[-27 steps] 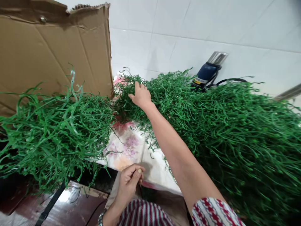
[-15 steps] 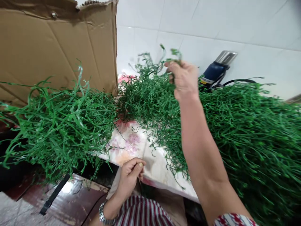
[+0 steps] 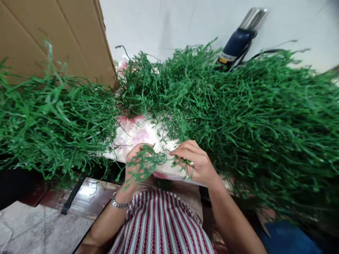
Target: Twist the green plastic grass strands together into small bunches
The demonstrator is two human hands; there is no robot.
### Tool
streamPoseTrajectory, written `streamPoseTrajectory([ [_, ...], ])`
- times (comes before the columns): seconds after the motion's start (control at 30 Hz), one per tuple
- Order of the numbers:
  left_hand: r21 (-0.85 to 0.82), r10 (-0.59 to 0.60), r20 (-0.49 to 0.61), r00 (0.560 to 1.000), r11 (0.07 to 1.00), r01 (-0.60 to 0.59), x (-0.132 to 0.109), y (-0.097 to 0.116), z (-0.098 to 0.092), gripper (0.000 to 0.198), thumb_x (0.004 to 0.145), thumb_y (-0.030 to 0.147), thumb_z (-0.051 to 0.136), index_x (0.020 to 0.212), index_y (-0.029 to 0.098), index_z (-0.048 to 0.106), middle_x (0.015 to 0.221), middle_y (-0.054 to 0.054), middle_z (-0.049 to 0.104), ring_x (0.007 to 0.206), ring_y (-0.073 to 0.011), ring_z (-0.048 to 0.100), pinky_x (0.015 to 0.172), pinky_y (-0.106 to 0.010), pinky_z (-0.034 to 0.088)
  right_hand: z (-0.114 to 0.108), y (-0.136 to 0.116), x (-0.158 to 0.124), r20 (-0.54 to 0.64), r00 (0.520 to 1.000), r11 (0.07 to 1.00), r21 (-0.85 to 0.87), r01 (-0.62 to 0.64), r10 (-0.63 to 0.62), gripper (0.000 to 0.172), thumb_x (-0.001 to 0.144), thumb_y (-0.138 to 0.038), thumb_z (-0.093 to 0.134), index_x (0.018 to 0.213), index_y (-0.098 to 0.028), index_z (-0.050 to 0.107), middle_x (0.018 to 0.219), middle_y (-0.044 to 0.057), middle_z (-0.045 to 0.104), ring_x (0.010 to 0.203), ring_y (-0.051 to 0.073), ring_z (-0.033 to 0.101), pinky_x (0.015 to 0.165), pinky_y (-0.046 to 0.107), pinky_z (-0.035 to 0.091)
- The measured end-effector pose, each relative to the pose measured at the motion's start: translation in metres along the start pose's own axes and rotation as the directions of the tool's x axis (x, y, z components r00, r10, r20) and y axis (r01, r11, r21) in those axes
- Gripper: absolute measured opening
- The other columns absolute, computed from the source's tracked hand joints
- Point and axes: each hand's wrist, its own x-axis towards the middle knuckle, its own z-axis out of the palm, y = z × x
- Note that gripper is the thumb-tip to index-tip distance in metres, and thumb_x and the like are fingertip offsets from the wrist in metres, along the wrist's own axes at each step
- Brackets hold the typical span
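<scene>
Closest to me, below both hands, lay my striped red-and-white clothing (image 3: 161, 229), and a metal watch (image 3: 118, 204) sat on my left wrist. Just above it, my left hand (image 3: 136, 167) and right hand (image 3: 194, 164) were close together, and a small clump of green plastic stems (image 3: 147, 164) hung between them. My left hand was curled around one end of that clump, the strands draped over its fingers. My right hand pinched the other end with its fingertips (image 3: 180, 153) bent inward, a few strands trailing under the palm. Both hands hovered at the near edge of a floral cloth (image 3: 137, 135), which showed as a pale patch just beyond my knuckles.

To the left of my left hand, a loose heap of flatter green strips (image 3: 53, 120) spread wide. To the right of my right hand, and reaching far past it, rose a much larger pile of green stems (image 3: 251, 116), thin and tangled. Beyond the left heap stood a sheet of brown cardboard (image 3: 53, 35). Farthest off, behind the big pile, a blue tool with a metal tip (image 3: 238, 40) leaned against a white tiled wall (image 3: 159, 24).
</scene>
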Motion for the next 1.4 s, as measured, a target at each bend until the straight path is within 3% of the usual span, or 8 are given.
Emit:
streamPoseTrajectory([
  [0.2,-0.156,-0.097,0.026,0.995,0.983,0.100,-0.012,-0.001,-0.022,0.018,0.071,0.023,0.063,0.087,0.014,0.063,0.074,-0.004,0.065,0.057,-0.0143,0.062,0.057,-0.030,0.052,0.028,0.007,-0.047,-0.030,0.999,0.995,-0.096,-0.042,0.039,0.021,0.081,-0.016,0.055,0.099,-0.021,0.064,0.088,0.005,0.064,0.089,0.018,0.055,0.084,0.040,0.042],
  [0.33,-0.210,-0.022,0.025,0.999,0.977,0.027,-0.009,0.004,-0.025,0.021,0.072,0.028,0.060,0.087,0.014,0.062,0.075,-0.005,0.065,0.060,-0.0156,0.063,0.062,-0.033,0.053,0.038,0.004,-0.052,-0.085,0.996,0.979,-0.200,-0.035,0.018,0.024,0.080,-0.016,0.056,0.102,-0.022,0.063,0.088,0.005,0.062,0.089,0.019,0.054,0.086,0.041,0.042],
  [0.47,-0.108,-0.131,0.110,0.985,0.984,0.143,-0.015,0.004,-0.027,0.024,0.074,0.033,0.060,0.086,0.012,0.063,0.076,-0.007,0.065,0.062,-0.0159,0.063,0.060,-0.030,0.053,0.039,0.007,-0.048,-0.177,0.984,0.951,-0.302,-0.063,0.008,0.024,0.080,-0.017,0.056,0.103,-0.021,0.062,0.083,0.005,0.060,0.085,0.018,0.052,0.083,0.039,0.043],
  [0.67,0.064,-0.398,0.438,0.806,0.908,0.414,-0.028,-0.004,-0.028,0.042,0.067,0.041,0.067,0.097,0.012,0.065,0.088,-0.012,0.067,0.070,-0.0182,0.062,0.058,-0.027,0.050,0.030,0.018,-0.036,-0.107,0.994,0.890,-0.455,-0.018,-0.035,0.023,0.083,-0.015,0.050,0.099,-0.026,0.063,0.079,0.003,0.055,0.081,0.017,0.046,0.086,0.038,0.039],
  [0.87,0.181,-0.479,0.539,0.693,0.870,0.460,-0.037,-0.015,-0.021,0.044,0.060,0.025,0.075,0.102,0.014,0.066,0.081,-0.006,0.068,0.068,-0.0139,0.059,0.063,-0.023,0.044,0.037,0.016,-0.011,0.018,0.994,0.839,-0.535,0.099,-0.106,0.028,0.086,-0.017,0.043,0.108,-0.024,0.060,0.077,0.005,0.053,0.081,0.019,0.045,0.086,0.039,0.038],
  [1.07,0.136,-0.496,0.397,0.772,0.864,0.485,-0.040,-0.011,-0.050,0.036,0.054,0.024,0.072,0.088,0.010,0.070,0.064,-0.003,0.063,0.047,-0.0072,0.047,0.045,-0.018,0.033,0.035,0.022,0.011,0.121,0.982,0.867,-0.465,0.183,-0.142,0.038,0.084,-0.006,0.039,0.116,-0.019,0.054,0.086,0.007,0.057,0.091,0.019,0.050,0.091,0.039,0.041],
  [1.23,0.081,-0.507,0.300,0.808,0.857,0.508,-0.042,-0.010,-0.073,0.029,0.047,0.015,0.061,0.074,0.009,0.070,0.053,-0.002,0.061,0.039,-0.0073,0.043,0.039,-0.018,0.028,0.030,0.011,0.005,0.174,0.969,0.936,-0.276,0.220,-0.176,0.047,0.077,0.000,0.041,0.120,-0.018,0.051,0.123,0.010,0.051,0.119,0.020,0.045,0.097,0.038,0.044],
  [1.4,-0.170,-0.429,0.184,0.885,0.872,0.458,-0.040,-0.015,-0.077,0.028,0.042,0.014,0.051,0.064,0.010,0.067,0.046,-0.002,0.059,0.034,-0.0093,0.045,0.036,-0.019,0.030,0.029,0.007,-0.009,0.195,0.974,0.944,-0.282,0.171,-0.118,0.047,0.076,0.000,0.042,0.119,-0.016,0.053,0.123,0.011,0.053,0.122,0.021,0.046,0.103,0.040,0.042],
])
